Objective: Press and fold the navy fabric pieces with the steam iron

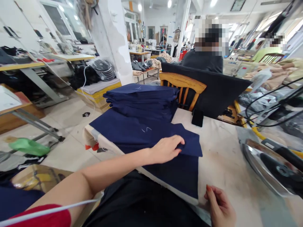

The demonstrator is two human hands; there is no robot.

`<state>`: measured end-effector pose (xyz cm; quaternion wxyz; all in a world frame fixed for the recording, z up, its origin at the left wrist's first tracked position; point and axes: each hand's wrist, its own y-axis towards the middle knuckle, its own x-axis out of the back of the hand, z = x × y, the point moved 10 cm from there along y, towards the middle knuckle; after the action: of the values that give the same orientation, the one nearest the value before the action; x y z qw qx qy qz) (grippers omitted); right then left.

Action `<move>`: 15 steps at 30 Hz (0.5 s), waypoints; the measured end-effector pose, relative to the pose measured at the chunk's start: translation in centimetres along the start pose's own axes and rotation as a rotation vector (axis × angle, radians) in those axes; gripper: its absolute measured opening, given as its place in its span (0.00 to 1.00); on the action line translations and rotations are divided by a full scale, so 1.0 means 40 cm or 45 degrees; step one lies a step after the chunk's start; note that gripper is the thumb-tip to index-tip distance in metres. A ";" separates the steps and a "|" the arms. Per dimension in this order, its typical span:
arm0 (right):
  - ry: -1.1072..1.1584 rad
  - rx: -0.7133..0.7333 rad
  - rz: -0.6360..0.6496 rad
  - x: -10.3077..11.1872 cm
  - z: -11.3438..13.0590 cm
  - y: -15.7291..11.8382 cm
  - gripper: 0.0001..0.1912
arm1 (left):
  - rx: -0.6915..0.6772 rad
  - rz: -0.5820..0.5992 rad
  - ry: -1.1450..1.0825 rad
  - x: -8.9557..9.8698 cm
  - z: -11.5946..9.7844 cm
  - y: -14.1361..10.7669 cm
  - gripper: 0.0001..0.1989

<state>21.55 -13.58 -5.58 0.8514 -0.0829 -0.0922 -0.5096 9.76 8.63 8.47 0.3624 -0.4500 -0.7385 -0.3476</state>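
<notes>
and here the upper navy panel [151, 130] is spread on the table [219, 138], partly over a lower navy panel [177, 173]. it is touched near its right end by the left hand [168, 149], thumb and fingers bent about a small rise of cloth; whether that is truly pinched cannot be told. the right hand [220, 203] is curled loosely by the near edge, off the cloth; its inner side is hidden, so its grip cannot be told.

trouble spots, then: a crease could be trapped if that rise were pressed flat, and the layers could be skewed if only the top one were dragged. a burn could be caused by the iron [279, 170], if hot, as it is set near the right hand.

rightward, the way is hemmed in by that iron and black cables [247, 108]. at the far side, reach is limited by a navy stack [142, 97], a phone [197, 118] and a wooden chair [187, 80]. lower left, a sleeve [47, 217] is crossed by a white cord [59, 208], which could be snagged.
</notes>
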 end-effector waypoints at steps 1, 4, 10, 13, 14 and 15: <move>0.083 -0.003 -0.015 0.008 0.008 -0.006 0.20 | -0.021 0.044 -0.094 -0.022 -0.017 -0.024 0.18; 0.149 0.040 -0.096 0.070 0.021 -0.018 0.18 | -0.001 0.192 -0.216 -0.110 -0.034 -0.085 0.26; -0.248 0.033 -0.403 0.384 -0.062 0.000 0.22 | -0.038 0.583 -0.400 -0.248 -0.067 -0.146 0.21; -0.489 -0.085 -0.722 0.628 -0.122 0.004 0.23 | 0.012 0.661 -0.503 -0.243 -0.064 -0.141 0.19; -0.573 -0.131 -0.816 0.706 -0.137 0.005 0.22 | 0.065 0.654 -0.505 -0.237 -0.049 -0.135 0.18; -0.656 -0.179 -0.887 0.775 -0.152 0.009 0.22 | 0.133 0.637 -0.496 -0.231 -0.028 -0.130 0.17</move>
<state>36.66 -41.27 -3.99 0.5703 -0.2290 -0.2892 -0.7339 8.30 2.06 0.21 0.3110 -0.6565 -0.6772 -0.1166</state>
